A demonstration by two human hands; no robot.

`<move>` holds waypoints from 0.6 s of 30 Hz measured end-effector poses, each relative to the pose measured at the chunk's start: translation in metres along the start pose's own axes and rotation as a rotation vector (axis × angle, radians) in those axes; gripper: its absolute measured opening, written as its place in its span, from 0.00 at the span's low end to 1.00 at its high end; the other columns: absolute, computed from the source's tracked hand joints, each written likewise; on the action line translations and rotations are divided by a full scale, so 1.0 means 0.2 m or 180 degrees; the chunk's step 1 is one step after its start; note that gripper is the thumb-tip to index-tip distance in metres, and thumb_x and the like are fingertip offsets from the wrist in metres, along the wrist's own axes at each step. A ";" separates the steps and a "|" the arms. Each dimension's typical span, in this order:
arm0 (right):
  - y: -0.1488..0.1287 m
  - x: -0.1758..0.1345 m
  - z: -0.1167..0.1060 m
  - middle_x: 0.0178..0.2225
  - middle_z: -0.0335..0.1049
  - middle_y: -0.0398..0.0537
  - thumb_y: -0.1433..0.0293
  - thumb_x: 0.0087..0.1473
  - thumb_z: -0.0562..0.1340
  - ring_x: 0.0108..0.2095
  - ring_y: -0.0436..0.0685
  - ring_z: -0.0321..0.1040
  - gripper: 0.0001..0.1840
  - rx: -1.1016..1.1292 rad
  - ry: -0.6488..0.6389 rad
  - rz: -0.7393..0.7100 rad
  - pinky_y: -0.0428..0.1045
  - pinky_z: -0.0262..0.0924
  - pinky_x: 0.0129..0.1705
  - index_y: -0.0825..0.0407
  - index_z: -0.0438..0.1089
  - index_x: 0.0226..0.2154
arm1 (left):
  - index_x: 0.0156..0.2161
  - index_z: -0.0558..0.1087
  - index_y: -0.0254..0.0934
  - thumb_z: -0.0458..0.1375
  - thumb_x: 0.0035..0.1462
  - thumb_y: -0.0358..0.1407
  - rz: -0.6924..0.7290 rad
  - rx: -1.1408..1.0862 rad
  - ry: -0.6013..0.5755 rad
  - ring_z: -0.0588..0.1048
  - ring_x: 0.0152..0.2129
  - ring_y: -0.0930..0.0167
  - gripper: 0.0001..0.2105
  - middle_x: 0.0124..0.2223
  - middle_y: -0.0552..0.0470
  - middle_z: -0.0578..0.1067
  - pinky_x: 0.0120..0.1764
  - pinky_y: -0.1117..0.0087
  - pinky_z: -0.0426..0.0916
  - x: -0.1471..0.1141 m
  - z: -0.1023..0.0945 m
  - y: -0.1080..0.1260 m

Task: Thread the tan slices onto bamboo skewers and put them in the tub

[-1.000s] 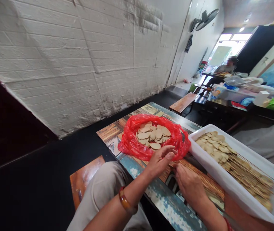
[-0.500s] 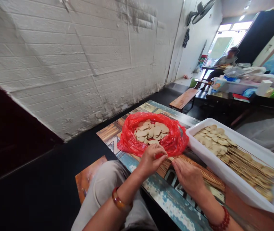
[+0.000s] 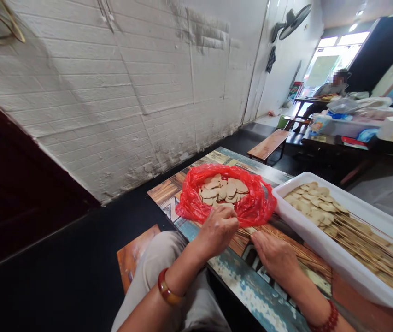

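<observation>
Our brown-and-blue tabletop (image 3: 248, 290) bore a long white plastic tub (image 3: 300, 221) and, beside it, a crumpled red plastic bag (image 3: 189, 198). At its near rim our left hand (image 3: 217, 230) curled its fingers; our right hand (image 3: 275, 256), fingers together, lay alongside. We couldn't tell whether either pinched anything. Thin wooden sticks (image 3: 362, 240) lay in the tub, flat beige oval slices (image 3: 231, 189) in both. The step seemed close fingerwork, the next move needing steadiness.
</observation>
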State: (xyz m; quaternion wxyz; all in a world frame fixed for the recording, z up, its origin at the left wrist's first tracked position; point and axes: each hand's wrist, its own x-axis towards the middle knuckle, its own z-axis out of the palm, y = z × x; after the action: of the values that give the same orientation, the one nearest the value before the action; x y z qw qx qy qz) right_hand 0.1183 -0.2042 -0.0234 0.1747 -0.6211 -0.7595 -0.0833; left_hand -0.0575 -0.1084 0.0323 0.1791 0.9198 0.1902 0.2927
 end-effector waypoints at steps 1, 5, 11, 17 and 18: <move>0.00 0.00 0.00 0.24 0.68 0.46 0.67 0.60 0.46 0.26 0.55 0.68 0.17 0.0016 0.0023 -0.0008 0.48 0.58 0.28 0.50 0.67 0.28 | 0.26 0.67 0.36 0.45 0.57 0.30 -0.0031 -0.0119 0.0012 0.64 0.35 0.70 0.12 0.33 0.47 0.68 0.41 0.66 0.58 0.00 -0.01 0.00; 0.00 0.00 -0.01 0.23 0.68 0.45 0.68 0.60 0.47 0.26 0.53 0.68 0.17 0.0011 0.0050 -0.0012 0.47 0.57 0.28 0.50 0.67 0.28 | 0.27 0.67 0.36 0.47 0.56 0.31 -0.0227 -0.0490 0.0101 0.65 0.34 0.70 0.09 0.33 0.47 0.69 0.39 0.67 0.59 0.00 -0.01 -0.01; 0.06 0.00 0.02 0.23 0.69 0.46 0.69 0.60 0.48 0.27 0.53 0.68 0.16 -0.0067 0.0053 0.0041 0.47 0.58 0.29 0.50 0.67 0.27 | 0.28 0.66 0.36 0.49 0.55 0.31 -0.0569 -0.0472 0.0425 0.65 0.35 0.68 0.06 0.34 0.46 0.69 0.40 0.66 0.59 -0.02 -0.04 -0.10; 0.15 -0.02 0.08 0.24 0.69 0.48 0.68 0.59 0.47 0.27 0.55 0.69 0.17 -0.0152 0.0107 0.0158 0.49 0.60 0.29 0.50 0.68 0.26 | 0.27 0.66 0.35 0.51 0.54 0.36 -0.1346 -0.0834 0.1015 0.64 0.27 0.73 0.08 0.27 0.52 0.68 0.33 0.71 0.60 -0.07 -0.18 -0.30; 0.16 -0.02 0.09 0.24 0.70 0.48 0.68 0.59 0.47 0.27 0.55 0.69 0.17 -0.0166 0.0111 0.0187 0.48 0.60 0.28 0.49 0.68 0.26 | 0.27 0.66 0.35 0.51 0.53 0.36 -0.1524 -0.1004 0.1198 0.64 0.26 0.74 0.08 0.27 0.53 0.67 0.31 0.73 0.59 -0.09 -0.20 -0.32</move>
State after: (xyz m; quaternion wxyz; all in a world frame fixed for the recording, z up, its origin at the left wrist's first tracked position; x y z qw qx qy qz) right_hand 0.1477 -0.1952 -0.0436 0.1741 -0.6460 -0.7353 -0.1087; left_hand -0.1112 -0.0517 0.0267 0.3445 0.7400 0.3827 0.4327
